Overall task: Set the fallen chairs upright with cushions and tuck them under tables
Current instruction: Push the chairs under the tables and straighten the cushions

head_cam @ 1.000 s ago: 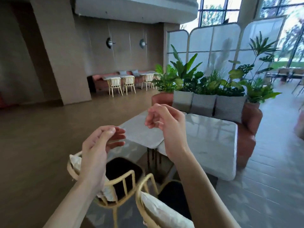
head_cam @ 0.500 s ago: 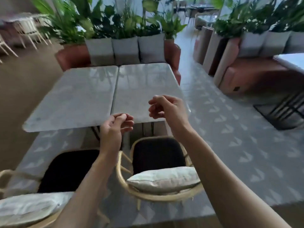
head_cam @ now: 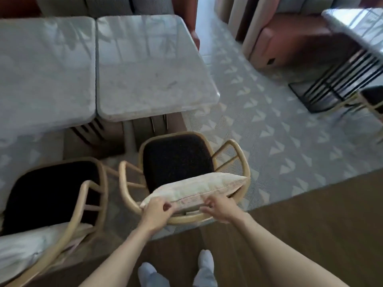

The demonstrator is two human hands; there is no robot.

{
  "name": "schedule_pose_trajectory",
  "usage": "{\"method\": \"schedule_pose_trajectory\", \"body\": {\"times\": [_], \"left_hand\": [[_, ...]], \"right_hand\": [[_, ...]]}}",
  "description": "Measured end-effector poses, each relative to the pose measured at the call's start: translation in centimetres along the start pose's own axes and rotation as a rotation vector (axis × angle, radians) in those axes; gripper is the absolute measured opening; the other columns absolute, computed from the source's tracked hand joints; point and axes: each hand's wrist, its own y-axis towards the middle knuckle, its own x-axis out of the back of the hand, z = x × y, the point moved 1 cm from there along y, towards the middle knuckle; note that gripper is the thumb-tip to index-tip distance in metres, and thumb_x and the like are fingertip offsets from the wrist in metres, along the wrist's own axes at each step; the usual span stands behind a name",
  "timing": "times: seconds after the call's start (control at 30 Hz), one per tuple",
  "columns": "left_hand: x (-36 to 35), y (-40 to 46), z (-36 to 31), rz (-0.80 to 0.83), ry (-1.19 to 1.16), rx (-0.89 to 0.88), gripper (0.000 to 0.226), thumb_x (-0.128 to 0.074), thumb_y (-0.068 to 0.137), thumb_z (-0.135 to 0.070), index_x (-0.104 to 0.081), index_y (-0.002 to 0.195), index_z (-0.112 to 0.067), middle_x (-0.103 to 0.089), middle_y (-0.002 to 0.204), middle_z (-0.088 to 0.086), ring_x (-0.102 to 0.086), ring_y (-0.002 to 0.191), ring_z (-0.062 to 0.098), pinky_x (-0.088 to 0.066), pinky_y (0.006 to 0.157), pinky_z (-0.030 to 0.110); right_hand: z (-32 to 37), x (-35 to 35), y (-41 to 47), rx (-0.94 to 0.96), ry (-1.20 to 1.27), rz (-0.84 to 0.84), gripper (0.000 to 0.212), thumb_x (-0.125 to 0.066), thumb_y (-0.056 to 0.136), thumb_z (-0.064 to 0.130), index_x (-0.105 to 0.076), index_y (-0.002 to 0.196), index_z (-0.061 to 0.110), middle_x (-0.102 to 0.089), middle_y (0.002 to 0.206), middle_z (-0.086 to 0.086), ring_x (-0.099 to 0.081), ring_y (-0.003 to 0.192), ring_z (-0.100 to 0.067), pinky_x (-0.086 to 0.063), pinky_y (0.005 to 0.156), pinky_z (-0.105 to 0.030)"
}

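An upright rattan chair (head_cam: 178, 160) with a black seat stands in front of the right-hand marble table (head_cam: 149, 65), its seat outside the table edge. A pale cushion (head_cam: 199, 188) leans on edge against its curved backrest. My left hand (head_cam: 156, 213) pinches the cushion's near left corner. My right hand (head_cam: 218, 208) curls its fingers on the cushion's near edge, just above the backrest rail. A second upright rattan chair (head_cam: 51, 193) stands to the left, with its own pale cushion (head_cam: 24, 251) against its back.
A second marble table (head_cam: 41, 69) abuts the first on the left. Another table (head_cam: 356, 21) with a black wire base and a chair (head_cam: 373, 98) stand at the right. Terracotta sofas (head_cam: 279, 44) line the back. My feet (head_cam: 205, 264) are on wood floor beside the patterned carpet (head_cam: 269, 131).
My view has dropped from the room to the chairs below. Both hands have come down from mid-air onto the cushion on the right-hand chair's back.
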Motion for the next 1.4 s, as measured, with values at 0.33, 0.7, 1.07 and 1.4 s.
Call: {"method": "schedule_pose_trajectory", "body": {"times": [0.33, 0.7, 1.07, 1.4], "left_hand": [[-5.0, -0.5, 1.1, 0.083, 0.301, -0.272, 0.051, -0.078, 0.077, -0.052, -0.061, 0.114, -0.023, -0.056, 0.113, -0.008, -0.049, 0.11, 0.013, -0.04, 0.098, 0.033], [-5.6, 1.2, 3.7, -0.081, 0.376, -0.266, 0.039, -0.06, 0.095, -0.013, -0.057, 0.134, -0.014, -0.059, 0.128, 0.003, -0.05, 0.12, 0.025, -0.028, 0.108, 0.034], [-3.1, 6.1, 2.2, -0.117, 0.275, -0.195, 0.045, -0.063, 0.092, -0.006, -0.058, 0.136, -0.015, -0.06, 0.129, 0.0, -0.048, 0.122, 0.021, -0.024, 0.108, 0.032], [-2.8, 6.0, 1.8, -0.085, 0.282, -0.168, 0.041, -0.066, 0.093, -0.014, -0.06, 0.133, -0.018, -0.062, 0.125, -0.001, -0.049, 0.118, 0.02, -0.027, 0.11, 0.033]], "right_hand": [[-3.3, -4.5, 2.5, 0.204, -0.478, -0.033, 0.064, -0.065, 0.082, 0.067, -0.063, 0.129, 0.023, -0.052, 0.131, -0.01, -0.043, 0.131, -0.03, -0.025, 0.109, -0.052], [-2.0, -4.2, 5.3, 0.29, -0.504, -0.062, 0.05, -0.067, 0.088, 0.052, -0.061, 0.133, 0.029, -0.057, 0.128, -0.006, -0.044, 0.126, -0.029, -0.025, 0.102, -0.056], [-1.0, 0.0, 9.9, 0.356, -0.465, -0.074, 0.049, -0.07, 0.086, 0.052, -0.066, 0.13, 0.03, -0.06, 0.123, -0.002, -0.046, 0.122, -0.026, -0.029, 0.104, -0.056], [-0.9, 0.5, 8.9, 0.342, -0.45, -0.064, 0.052, -0.071, 0.087, 0.048, -0.064, 0.133, 0.023, -0.059, 0.129, -0.002, -0.044, 0.127, -0.025, -0.031, 0.106, -0.05]]}}
